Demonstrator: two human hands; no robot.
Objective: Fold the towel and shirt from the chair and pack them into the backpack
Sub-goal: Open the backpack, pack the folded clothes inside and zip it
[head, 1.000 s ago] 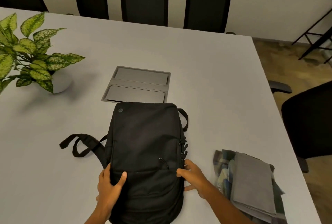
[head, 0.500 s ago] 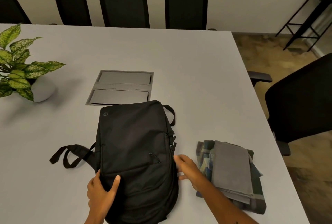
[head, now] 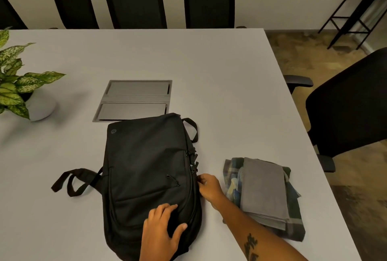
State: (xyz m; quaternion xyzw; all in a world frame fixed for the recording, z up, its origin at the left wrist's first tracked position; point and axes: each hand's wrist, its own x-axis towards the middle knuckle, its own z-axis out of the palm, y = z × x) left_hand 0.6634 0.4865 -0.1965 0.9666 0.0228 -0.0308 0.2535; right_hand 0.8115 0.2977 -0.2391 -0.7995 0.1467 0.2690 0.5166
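both hands [head: 162, 227] touch the backpack [head: 146, 168], folded towel [head: 265, 189] just right.

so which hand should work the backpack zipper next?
Right hand: probably best, its fingers already sit at the backpack's right-side zipper. Left hand lies flat on the front, bracing it.

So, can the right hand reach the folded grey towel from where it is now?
Probably yes. The right hand is at the backpack's zipper side, and the towel lies uncovered just beside that forearm.
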